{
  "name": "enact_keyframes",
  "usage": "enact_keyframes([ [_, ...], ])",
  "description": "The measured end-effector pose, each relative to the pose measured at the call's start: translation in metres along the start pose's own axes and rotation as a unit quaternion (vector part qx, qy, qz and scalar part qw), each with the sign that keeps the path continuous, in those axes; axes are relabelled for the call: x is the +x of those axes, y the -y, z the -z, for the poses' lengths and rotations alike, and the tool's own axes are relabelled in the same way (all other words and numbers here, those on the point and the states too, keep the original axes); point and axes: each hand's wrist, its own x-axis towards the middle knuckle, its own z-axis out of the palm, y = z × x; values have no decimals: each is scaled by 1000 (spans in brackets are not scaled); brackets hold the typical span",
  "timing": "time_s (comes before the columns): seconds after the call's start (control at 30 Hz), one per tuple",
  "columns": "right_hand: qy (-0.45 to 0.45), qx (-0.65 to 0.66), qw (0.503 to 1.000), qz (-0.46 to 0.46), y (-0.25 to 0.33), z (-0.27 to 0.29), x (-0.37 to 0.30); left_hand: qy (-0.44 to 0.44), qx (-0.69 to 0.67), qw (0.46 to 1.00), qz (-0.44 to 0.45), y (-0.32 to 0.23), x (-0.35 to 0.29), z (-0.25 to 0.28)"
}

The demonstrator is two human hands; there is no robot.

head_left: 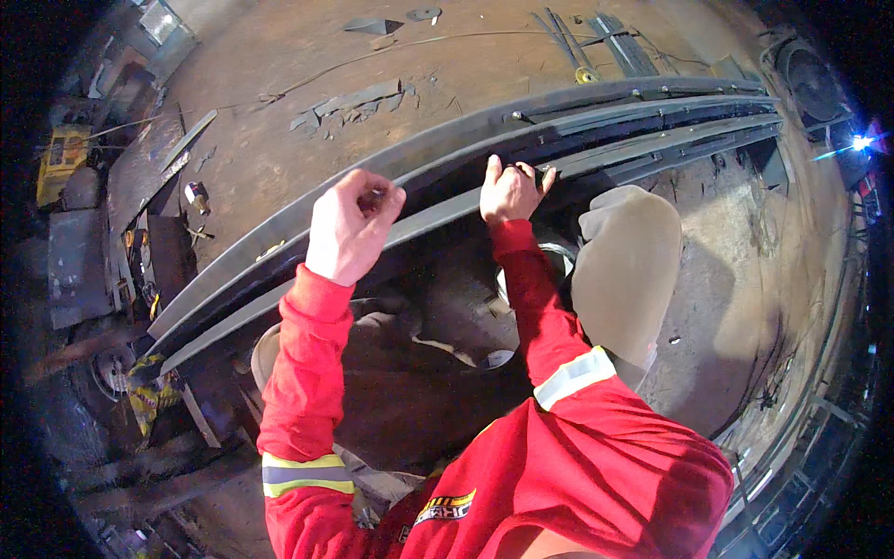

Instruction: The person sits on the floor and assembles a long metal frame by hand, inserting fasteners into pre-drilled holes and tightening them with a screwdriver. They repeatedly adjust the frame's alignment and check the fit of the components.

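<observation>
My left hand (352,228) and right hand (512,194) curl at the long metal beam (438,215), gripping what I can't tell; it looks heavy, stiff, best taken by its edges.

Brown, dusty flr (438,70) w/ scrap bits (361,96) & thin cable (372,58) across it; yellow eqpt (63,160) far L; v. bright blue-white light (862,143) far R; dark shadow (715,279) lower R.
</observation>
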Motion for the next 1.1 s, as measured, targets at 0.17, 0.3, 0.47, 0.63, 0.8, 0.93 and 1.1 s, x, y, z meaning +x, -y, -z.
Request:
enact_keyframes([
  [0.17,-71,-9,997,33,-3,-4,-2,3,-33,999,-11,9,-5,-8],
  [0.3,-120,101,987,26,-1,-11,-6,-5,-22,1000,-5,-23,-9,1],
  [0.47,-127,180,975,0,0,-13,-7,-52,-48,997,-25,-25,-16,18],
  [0.63,-89,186,979,-2,-4,-17,-3,-81,-91,991,-58,-28,-27,36],
  [0.8,-144,141,974,106,-10,-20,-1,-102,-75,988,-86,-31,-35,52],
  [0.93,-94,156,980,86,-20,-22,6,-94,-83,985,-116,-35,-42,66],
  [1.1,24,187,982,25,-8,-2,12,-93,-113,983,-113,-33,-45,76],
])
